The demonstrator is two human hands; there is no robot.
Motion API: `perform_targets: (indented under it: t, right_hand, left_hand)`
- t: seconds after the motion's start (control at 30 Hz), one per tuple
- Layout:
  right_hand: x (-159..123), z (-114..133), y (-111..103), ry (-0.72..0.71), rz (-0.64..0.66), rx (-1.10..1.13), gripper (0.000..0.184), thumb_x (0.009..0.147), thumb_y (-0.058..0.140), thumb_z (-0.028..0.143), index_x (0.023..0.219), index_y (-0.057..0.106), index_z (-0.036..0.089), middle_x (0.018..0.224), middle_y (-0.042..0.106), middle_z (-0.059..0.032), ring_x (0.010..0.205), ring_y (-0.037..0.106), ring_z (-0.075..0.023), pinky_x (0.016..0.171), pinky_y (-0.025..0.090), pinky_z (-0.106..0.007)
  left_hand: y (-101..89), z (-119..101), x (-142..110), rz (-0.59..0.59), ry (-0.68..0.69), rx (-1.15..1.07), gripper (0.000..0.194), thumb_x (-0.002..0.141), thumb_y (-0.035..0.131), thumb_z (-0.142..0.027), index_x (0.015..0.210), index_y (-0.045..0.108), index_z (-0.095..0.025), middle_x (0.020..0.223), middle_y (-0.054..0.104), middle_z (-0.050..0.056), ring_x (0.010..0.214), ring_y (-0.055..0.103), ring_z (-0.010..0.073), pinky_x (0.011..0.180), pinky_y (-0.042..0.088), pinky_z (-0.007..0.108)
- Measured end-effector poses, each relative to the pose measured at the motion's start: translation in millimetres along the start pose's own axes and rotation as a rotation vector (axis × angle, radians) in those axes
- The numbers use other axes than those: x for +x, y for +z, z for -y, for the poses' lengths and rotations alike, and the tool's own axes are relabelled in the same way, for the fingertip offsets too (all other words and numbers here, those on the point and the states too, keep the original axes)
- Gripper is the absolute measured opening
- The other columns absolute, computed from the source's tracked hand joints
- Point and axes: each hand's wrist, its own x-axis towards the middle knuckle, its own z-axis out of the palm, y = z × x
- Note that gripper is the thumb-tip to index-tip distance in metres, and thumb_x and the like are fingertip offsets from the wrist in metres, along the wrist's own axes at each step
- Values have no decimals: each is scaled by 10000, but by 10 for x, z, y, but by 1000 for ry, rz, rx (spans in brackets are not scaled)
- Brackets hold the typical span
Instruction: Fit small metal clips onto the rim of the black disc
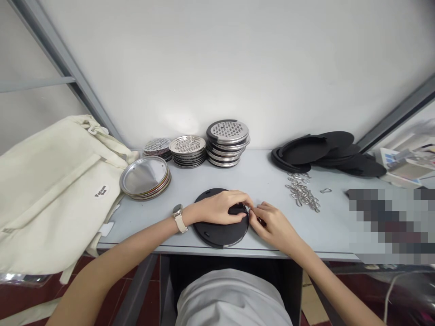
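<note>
A round black disc (220, 234) lies flat on the table near its front edge, with slots in its surface and a thin shiny strip along its lower right rim. Across the disc reaches my left hand (220, 207), its thumb and fingers curled around a dark part near the right rim. My right hand (272, 224) is at that same rim, fingertips pinched together and nearly meeting my left fingers. What the right fingertips hold is too small to make out. To the right lies a pile of small metal clips (302, 192), with one loose clip (325, 190) beside it.
Behind my hands stand stacks of perforated metal grater discs (188, 145), one with black rims (227, 131). Plain metal discs (144, 176) are stacked at left, beside a cream bag (64, 181). Black round covers (302, 149) lie at the back right. A wall (217, 59) rises behind.
</note>
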Motion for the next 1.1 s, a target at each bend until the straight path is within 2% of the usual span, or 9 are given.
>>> perform_targets:
  t: [0.37,0.93,1.1]
  right_hand:
    - [9,4,2,26,17,27,341,932,367,234,599,432,200,536,473,-8,565,469,-158,599,357,-282]
    - [-14,-12,7,30,31,33,359,943,330,273,597,395,208,526,448,2,534,428,-151,633,359,-294]
    - [14,39,-137,52,111,90,396,974,281,322,625,427,206,552,489,4,563,470,-148,626,364,-279]
  left_hand:
    - [2,35,-4,4,-35,-111,298,785,555,-91,1076,564,-156,999,645,62,897,604,145,846,469,254]
    - [13,50,0,-4,-66,-105,338,762,579,-81,1090,550,-156,1008,645,65,881,609,138,838,492,251]
    - [13,40,-5,-11,-64,-109,328,787,583,-127,1111,539,-151,1020,649,73,891,615,139,842,499,257]
